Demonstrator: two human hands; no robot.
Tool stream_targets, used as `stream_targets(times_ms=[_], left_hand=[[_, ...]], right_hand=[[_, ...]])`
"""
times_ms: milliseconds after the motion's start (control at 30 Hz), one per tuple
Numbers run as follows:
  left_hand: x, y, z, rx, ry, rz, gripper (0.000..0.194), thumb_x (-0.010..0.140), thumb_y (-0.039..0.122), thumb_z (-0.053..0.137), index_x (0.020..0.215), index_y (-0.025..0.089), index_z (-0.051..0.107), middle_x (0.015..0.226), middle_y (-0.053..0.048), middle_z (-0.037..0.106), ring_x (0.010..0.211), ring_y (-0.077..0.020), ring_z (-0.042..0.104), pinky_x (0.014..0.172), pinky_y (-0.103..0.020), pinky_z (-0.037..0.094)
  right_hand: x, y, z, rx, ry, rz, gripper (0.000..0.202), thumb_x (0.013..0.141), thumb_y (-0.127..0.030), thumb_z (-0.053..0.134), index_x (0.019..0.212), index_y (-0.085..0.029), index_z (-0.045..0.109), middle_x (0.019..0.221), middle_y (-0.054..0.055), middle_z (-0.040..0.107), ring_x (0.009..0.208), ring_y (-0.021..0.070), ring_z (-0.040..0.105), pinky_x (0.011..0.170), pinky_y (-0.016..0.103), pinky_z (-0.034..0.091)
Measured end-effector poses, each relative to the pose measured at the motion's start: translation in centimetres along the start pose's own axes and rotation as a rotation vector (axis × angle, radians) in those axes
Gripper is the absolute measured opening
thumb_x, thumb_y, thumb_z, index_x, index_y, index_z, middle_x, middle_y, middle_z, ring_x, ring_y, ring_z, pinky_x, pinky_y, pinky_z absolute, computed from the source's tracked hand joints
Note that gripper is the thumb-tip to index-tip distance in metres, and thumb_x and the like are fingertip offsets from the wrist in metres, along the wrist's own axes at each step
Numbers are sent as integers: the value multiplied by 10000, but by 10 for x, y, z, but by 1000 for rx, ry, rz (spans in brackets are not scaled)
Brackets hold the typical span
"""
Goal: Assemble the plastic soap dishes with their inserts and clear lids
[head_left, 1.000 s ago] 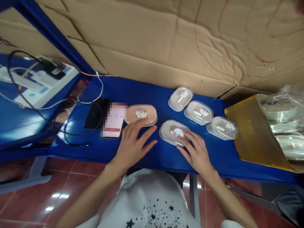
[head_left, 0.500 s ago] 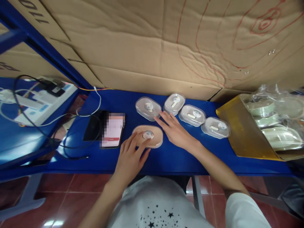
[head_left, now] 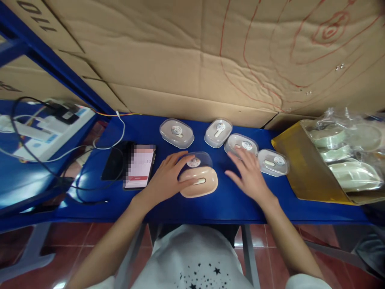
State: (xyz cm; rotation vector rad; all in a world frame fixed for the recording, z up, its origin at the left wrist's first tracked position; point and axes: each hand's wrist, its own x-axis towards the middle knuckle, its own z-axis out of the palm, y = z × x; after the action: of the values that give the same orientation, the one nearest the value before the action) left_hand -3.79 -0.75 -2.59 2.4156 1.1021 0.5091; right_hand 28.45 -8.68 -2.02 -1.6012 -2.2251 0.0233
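Observation:
My left hand (head_left: pixel 165 176) grips the left side of a clear lid (head_left: pixel 206 159) with a round sticker, fingers behind it and thumb in front. The lid is off a peach oval box (head_left: pixel 188 192), just behind it and partly overlapping it. A pale oblong piece (head_left: pixel 199 181) shows on the peach surface near my thumb. My right hand (head_left: pixel 251 176) is open with spread fingers, its fingertips over the near edge of a lidded grey box (head_left: pixel 237 142). Whether they touch it cannot be made out.
More lidded boxes stand at the back: one on the left (head_left: pixel 176 136), one in the middle (head_left: pixel 217 138), one at the right (head_left: pixel 269 166). A phone (head_left: pixel 140 168), cables and a power strip (head_left: pixel 60 136) lie left. A cardboard box (head_left: pixel 300 168) of wrapped dishes stands right.
The clear lid has come off the peach box and sits behind it in my left hand. The peach box has shifted right and nearer. The back-left box moved left. My right hand moved right.

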Motion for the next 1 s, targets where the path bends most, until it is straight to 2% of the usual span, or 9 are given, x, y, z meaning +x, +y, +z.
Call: stream_targets(times_ms=[67, 200, 333, 400, 467, 533, 633, 800, 1000], left_hand=[[17, 2, 3, 87, -2, -26, 682, 963, 517, 755, 1549, 244, 536, 1633, -166, 496, 1482, -410, 494, 1213, -614, 436], [43, 10, 2, 169, -81, 18, 674, 1032, 554, 640, 1593, 208, 498, 1716, -208, 387, 1554, -437, 423, 1217, -653, 415], [57, -4, -25, 172, 4, 95, 541, 1112, 443, 452, 1605, 221, 484, 1716, -175, 404, 1587, -365, 402, 1259, -602, 384], [66, -24, -45, 218, -3, 106, 524, 1064, 290, 469, 1585, 258, 512, 1737, -144, 381, 1596, -357, 390, 1267, -612, 360], [80, -48, -61, 273, -81, 73, 652, 963, 203, 558, 1607, 274, 484, 1792, -130, 277, 1651, -368, 280, 1289, -633, 300], [97, -68, -71, 311, -192, 1, 803, 880, 252, 692, 1641, 281, 435, 1809, -137, 230, 1674, -400, 198, 1292, -671, 247], [122, -84, -77, 249, -272, -37, 885, 817, 462, 809, 1615, 270, 480, 1746, -154, 379, 1624, -399, 329, 1284, -620, 288], [137, -76, -73, 68, -210, 0, 863, 843, 740, 737, 1518, 222, 593, 1528, -116, 647, 1389, -330, 610, 1203, -447, 438], [134, -49, -47, 220, 72, 1, 615, 1035, 527, 597, 1555, 206, 534, 1595, -153, 533, 1479, -347, 503, 1235, -501, 390]], right_hand=[[7, 26, -1, -103, 48, 128, 610, 1074, -437, 599, 1635, -235, 466, 1718, 180, 416, 1608, 413, 357, 1266, 699, 321], [20, 69, -7, -87, 6, 174, 508, 1077, -473, 566, 1523, -232, 597, 1576, 157, 599, 1456, 383, 555, 1161, 610, 475], [29, 86, -18, -35, 54, 239, 438, 1106, -459, 490, 1417, -216, 679, 1392, 126, 738, 1264, 331, 694, 1072, 522, 545], [37, 86, -21, -73, 117, 290, 420, 1114, -405, 452, 1386, -198, 697, 1351, 136, 755, 1240, 347, 700, 1063, 541, 533], [50, 80, -18, -101, 141, 262, 414, 1114, -352, 437, 1410, -197, 682, 1398, 143, 729, 1299, 358, 665, 1092, 560, 499], [70, 69, -11, -88, 101, 152, 436, 1102, -363, 498, 1486, -203, 628, 1517, 146, 653, 1401, 354, 599, 1151, 555, 455], [103, 51, 5, -48, -40, 17, 652, 1022, -441, 688, 1598, -187, 517, 1678, 177, 483, 1544, 374, 458, 1241, 569, 366], [131, 40, 17, -26, -118, 10, 519, 1060, -477, 628, 1513, -225, 610, 1591, 143, 598, 1489, 325, 539, 1192, 517, 427], [118, 48, -3, -124, 61, 210, 511, 1148, -410, 305, 1409, -180, 678, 1288, 163, 777, 1178, 339, 719, 1045, 493, 487]])
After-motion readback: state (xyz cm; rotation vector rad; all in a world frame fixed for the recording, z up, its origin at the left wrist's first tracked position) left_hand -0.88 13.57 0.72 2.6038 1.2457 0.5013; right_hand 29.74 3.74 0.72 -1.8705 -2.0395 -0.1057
